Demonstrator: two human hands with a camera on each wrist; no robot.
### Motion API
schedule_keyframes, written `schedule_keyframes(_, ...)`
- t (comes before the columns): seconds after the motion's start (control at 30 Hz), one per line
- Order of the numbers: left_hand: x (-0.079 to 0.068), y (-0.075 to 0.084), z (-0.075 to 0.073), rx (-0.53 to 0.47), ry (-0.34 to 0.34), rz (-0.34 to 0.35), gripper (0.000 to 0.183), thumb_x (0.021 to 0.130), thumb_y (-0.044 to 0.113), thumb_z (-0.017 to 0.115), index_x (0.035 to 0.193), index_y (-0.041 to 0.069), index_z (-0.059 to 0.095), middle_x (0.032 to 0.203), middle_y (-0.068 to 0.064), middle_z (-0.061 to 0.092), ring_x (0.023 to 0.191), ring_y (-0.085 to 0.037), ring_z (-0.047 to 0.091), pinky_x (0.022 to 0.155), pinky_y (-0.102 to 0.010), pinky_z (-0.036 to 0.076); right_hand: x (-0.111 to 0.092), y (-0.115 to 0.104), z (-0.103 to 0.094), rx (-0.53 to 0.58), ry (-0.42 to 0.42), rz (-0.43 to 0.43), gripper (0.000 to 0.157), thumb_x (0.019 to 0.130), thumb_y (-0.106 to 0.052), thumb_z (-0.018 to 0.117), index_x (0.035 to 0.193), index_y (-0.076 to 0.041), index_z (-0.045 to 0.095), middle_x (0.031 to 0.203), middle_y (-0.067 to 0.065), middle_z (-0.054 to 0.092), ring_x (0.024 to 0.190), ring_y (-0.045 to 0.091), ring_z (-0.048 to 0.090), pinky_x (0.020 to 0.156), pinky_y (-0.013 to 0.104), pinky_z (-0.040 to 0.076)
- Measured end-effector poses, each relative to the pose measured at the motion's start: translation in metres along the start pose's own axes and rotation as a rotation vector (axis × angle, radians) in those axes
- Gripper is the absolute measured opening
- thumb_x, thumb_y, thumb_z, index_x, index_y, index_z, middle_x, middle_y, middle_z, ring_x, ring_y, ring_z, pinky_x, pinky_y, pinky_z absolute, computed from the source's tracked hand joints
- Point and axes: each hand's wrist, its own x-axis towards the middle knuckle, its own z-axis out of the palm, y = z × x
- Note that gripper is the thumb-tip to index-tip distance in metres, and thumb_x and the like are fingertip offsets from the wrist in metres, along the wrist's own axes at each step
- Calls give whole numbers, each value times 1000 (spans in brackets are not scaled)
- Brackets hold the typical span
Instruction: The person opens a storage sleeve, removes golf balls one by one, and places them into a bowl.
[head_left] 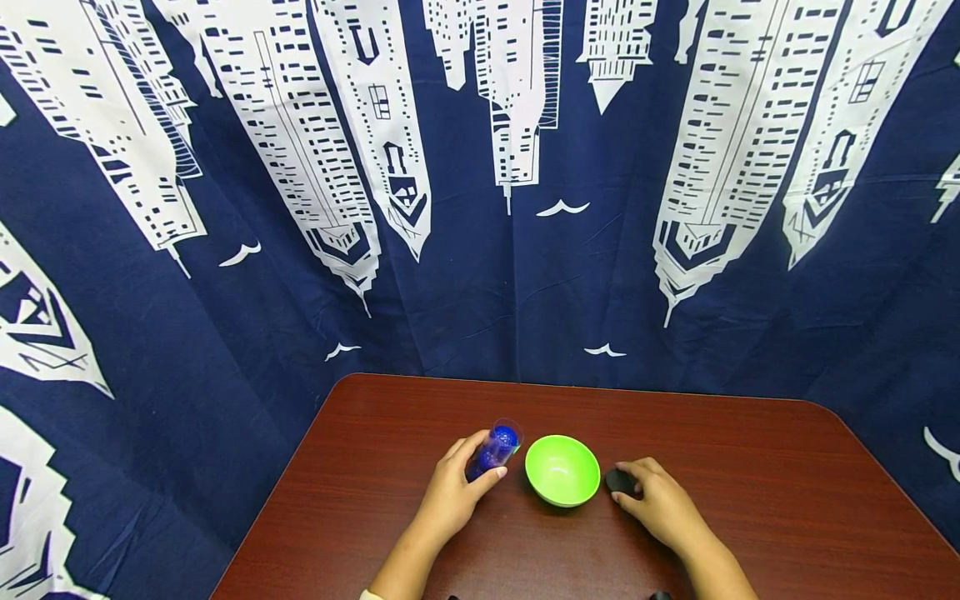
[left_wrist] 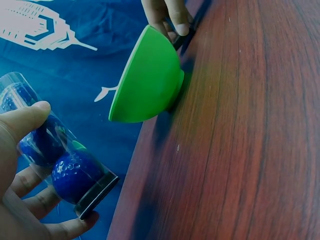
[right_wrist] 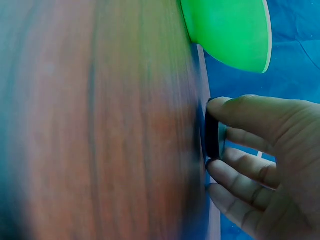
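Observation:
My left hand (head_left: 453, 485) grips a clear plastic tube (head_left: 495, 450) of dimpled blue golf balls (left_wrist: 76, 175). The tube is held tilted above the table, left of a bright green bowl (head_left: 562, 472). A black cap (left_wrist: 97, 195) covers its lower end; the upper end looks uncovered. On the other side of the bowl, my right hand (head_left: 662, 507) pinches a round black lid (right_wrist: 213, 132) between thumb and fingers, at the table surface. The bowl stands upright, and neither hand touches it. Its inside shows only plain green in the head view.
Everything is on a dark reddish wooden table (head_left: 360, 500) with rounded far corners. A navy cloth (head_left: 480, 317) with white printed buildings hangs behind it and along the left side. Small dark objects (head_left: 660, 596) poke in at the bottom edge of the head view.

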Motion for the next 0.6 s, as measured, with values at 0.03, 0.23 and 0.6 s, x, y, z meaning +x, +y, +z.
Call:
schedule_keyframes(0.03,0,0,0,-1,0,0,59,93,42,72,144,20,54,136,-6,62,123,-26,62,103,-52,51,0,0,0,-3,-6,3,45,83,-19,82,124,-4,68,115,8,66,88,12,56,72,31,48)
schedule_keyframes(0.23,1,-2,1,-1,-4,2,59,93,44,71,145,23,53,135,-4,62,122,-25,62,102,-53,52,0,-1,-2,-13,-36,25,47,83,-19,82,125,-3,68,118,12,65,95,19,62,78,39,53)
schedule_keyframes(0.6,1,-2,2,-3,-5,6,58,93,39,72,145,20,53,135,-5,62,121,-26,62,102,-52,52,-2,1,-1,-2,-41,20,48,82,-18,82,125,-3,68,118,13,64,98,23,63,81,47,55)
